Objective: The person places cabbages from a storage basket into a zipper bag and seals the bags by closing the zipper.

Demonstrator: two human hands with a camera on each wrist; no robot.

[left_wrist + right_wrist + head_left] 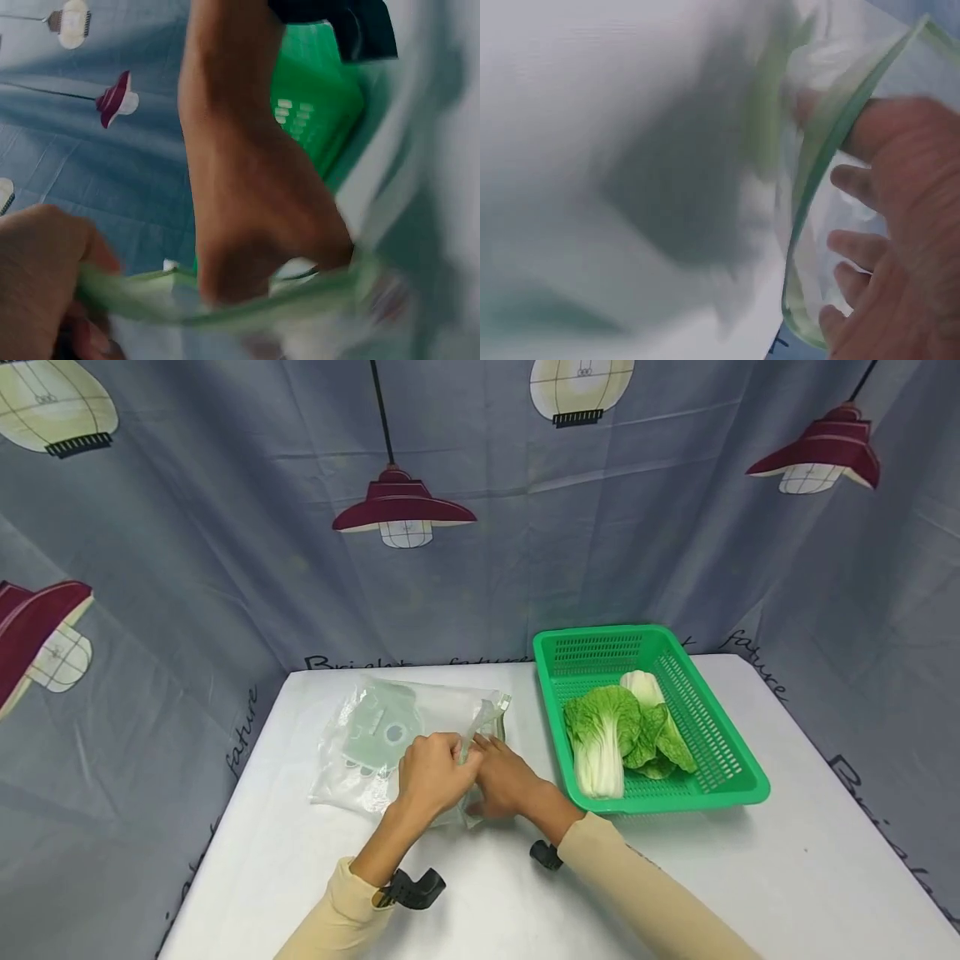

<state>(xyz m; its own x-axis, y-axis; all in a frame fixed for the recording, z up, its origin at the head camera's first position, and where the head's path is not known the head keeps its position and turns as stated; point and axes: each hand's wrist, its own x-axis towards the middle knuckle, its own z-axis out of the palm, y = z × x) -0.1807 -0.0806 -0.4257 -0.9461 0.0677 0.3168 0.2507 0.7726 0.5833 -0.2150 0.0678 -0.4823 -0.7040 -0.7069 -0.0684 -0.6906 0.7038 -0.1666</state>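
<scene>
A clear plastic zip bag (382, 718) with a pale green print lies flat on the table, its mouth toward the right. My left hand (435, 774), fingers curled, grips the upper edge of the bag's mouth. In the left wrist view the bag's green-edged rim (187, 316) stretches away from the left hand (45, 262). My right hand (502, 779) reaches into the mouth, palm low, with fingers spread. The right wrist view shows the right hand (900, 217) inside the green-edged opening (810, 195), fingers apart and holding nothing.
Right of the bag stands a green plastic basket (675, 802) with slotted walls. Two leafy cabbages (600, 768) lie in it, one in front of the other. The table has a white cover (810, 860). A grey curtain (480, 593) with printed lamps surrounds its back and sides.
</scene>
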